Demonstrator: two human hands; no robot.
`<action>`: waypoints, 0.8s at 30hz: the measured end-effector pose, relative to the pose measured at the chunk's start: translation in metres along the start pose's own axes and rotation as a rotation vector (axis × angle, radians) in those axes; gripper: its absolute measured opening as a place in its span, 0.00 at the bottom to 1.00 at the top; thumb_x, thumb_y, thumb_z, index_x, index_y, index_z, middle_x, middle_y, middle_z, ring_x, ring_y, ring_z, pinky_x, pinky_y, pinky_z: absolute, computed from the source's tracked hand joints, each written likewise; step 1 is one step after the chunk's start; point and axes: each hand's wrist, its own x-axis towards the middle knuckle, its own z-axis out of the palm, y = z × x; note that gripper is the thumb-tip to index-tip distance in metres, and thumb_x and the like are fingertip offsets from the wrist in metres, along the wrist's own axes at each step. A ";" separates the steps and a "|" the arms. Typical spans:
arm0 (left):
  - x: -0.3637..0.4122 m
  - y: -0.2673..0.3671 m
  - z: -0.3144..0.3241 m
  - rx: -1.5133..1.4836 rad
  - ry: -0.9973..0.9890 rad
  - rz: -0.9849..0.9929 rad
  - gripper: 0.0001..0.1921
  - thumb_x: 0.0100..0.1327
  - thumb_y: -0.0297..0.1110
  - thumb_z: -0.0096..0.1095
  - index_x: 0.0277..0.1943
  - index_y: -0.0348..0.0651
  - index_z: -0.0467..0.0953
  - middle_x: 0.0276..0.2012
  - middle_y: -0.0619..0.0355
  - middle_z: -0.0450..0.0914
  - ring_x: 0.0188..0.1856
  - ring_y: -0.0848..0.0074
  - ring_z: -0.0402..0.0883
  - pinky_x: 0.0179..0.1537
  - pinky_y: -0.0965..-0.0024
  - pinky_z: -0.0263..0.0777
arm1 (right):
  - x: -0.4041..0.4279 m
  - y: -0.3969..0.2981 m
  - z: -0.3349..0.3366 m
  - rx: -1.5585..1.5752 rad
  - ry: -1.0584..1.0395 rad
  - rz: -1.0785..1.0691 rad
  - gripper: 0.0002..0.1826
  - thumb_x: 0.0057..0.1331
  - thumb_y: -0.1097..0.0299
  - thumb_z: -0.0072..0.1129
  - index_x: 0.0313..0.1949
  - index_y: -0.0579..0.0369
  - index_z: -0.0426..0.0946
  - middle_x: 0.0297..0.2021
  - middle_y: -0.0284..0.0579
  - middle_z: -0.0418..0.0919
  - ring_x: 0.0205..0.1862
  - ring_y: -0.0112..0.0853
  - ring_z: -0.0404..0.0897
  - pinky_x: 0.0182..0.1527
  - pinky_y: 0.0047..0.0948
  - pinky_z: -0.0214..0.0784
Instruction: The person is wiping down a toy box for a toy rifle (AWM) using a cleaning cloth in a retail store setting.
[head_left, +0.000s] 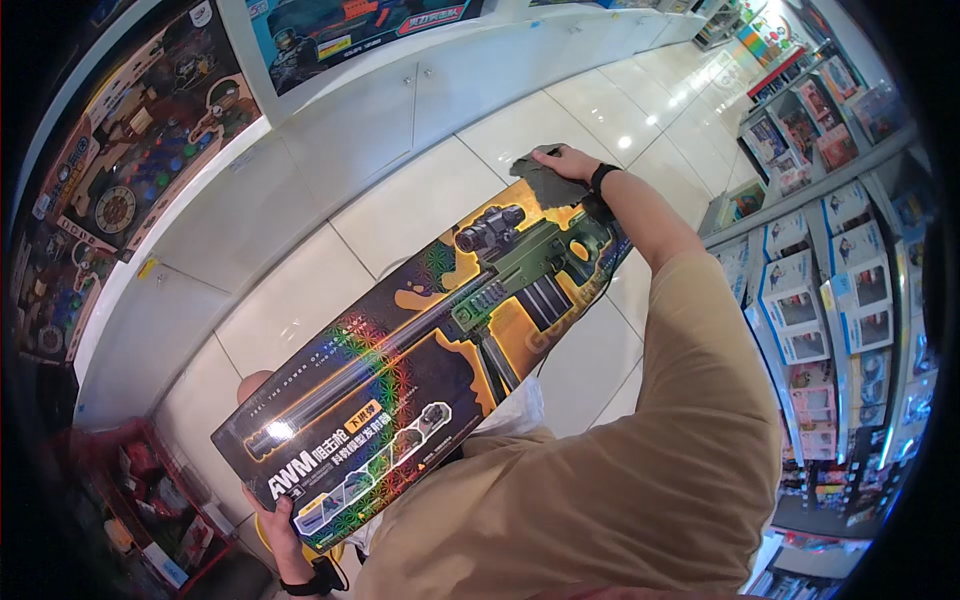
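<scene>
A long cardboard toy-gun box (352, 375) lies slantwise in front of my body, its printed face up. The print shows a green toy sniper rifle with a scope. My left hand (279, 534) grips the box's near-left end, thumb on the printed face and fingers hidden underneath. At the far-right end, my right hand (568, 163) holds a crumpled grey cloth (551, 184) against the box's edge. Both wrists wear black bands. Something thin and white (517, 409), perhaps plastic or cloth, shows between the box and my shirt.
White cabinets (352, 135) line the left, with boxed toys (150, 127) displayed above them. A red crate (161, 510) of packaged goods stands at lower left, near a yellow container (330, 553) partly hidden by the box. Shelves of boxed goods (795, 300) run along the right. Pale floor tiles (487, 161) lie between.
</scene>
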 end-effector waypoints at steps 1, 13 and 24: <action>0.002 -0.004 -0.003 -0.008 0.002 0.013 0.55 0.54 0.39 0.74 0.73 0.38 0.38 0.62 0.48 0.65 0.60 0.63 0.69 0.63 0.64 0.60 | 0.008 0.009 -0.003 -0.002 -0.004 0.000 0.48 0.60 0.25 0.44 0.53 0.64 0.75 0.51 0.57 0.77 0.52 0.49 0.77 0.56 0.39 0.67; -0.002 -0.010 0.002 0.013 0.053 0.002 0.48 0.59 0.39 0.68 0.74 0.40 0.42 0.60 0.46 0.67 0.57 0.64 0.72 0.59 0.63 0.66 | -0.035 0.069 -0.027 0.722 -0.523 0.391 0.43 0.65 0.27 0.33 0.60 0.50 0.70 0.57 0.41 0.75 0.55 0.30 0.77 0.55 0.30 0.70; -0.002 -0.002 0.007 0.020 0.031 -0.003 0.43 0.62 0.37 0.64 0.73 0.39 0.45 0.60 0.48 0.68 0.57 0.65 0.72 0.59 0.64 0.65 | -0.122 0.143 -0.008 0.956 -0.283 0.432 0.36 0.70 0.33 0.32 0.56 0.52 0.72 0.50 0.35 0.79 0.47 0.22 0.79 0.50 0.25 0.72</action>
